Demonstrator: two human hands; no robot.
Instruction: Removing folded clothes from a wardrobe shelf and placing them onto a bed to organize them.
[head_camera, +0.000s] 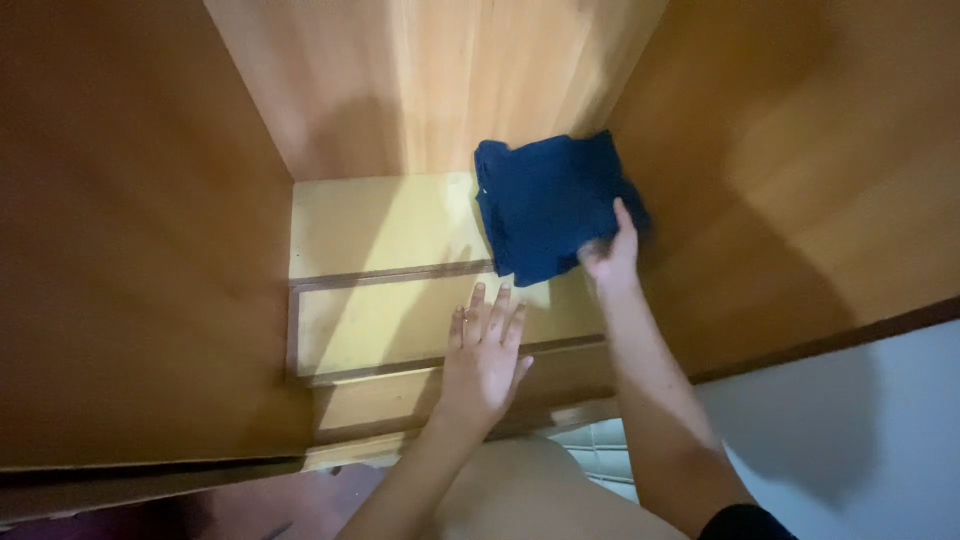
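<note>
**Folded blue cloth at the back of a wooden cupboard**

The cupboard (140, 230) fills nearly the whole view: brown side walls to left and right, a paler back panel between them, and a light yellowish floor board (380, 225) at the bottom. In front of that board sit two stepped wooden ledges (380, 320), each lower and nearer to the person than the last. Outside the cupboard, at the lower right, is a pale grey wall or floor (880, 430).

On the floor board, pushed into the back right corner against the right wall, lies a folded dark blue cloth (540, 205). It is roughly square, so its long axis is hard to call; if anything it runs slightly from the back wall toward the person, with its near edge hanging just over the first ledge.

The right hand (612, 255) grips the cloth's near right corner, fingers closed around the fabric. The left hand (485, 350) lies flat on the ledges, palm down, fingers spread wide, holding nothing, just beside the cloth's near edge without touching it.
</note>
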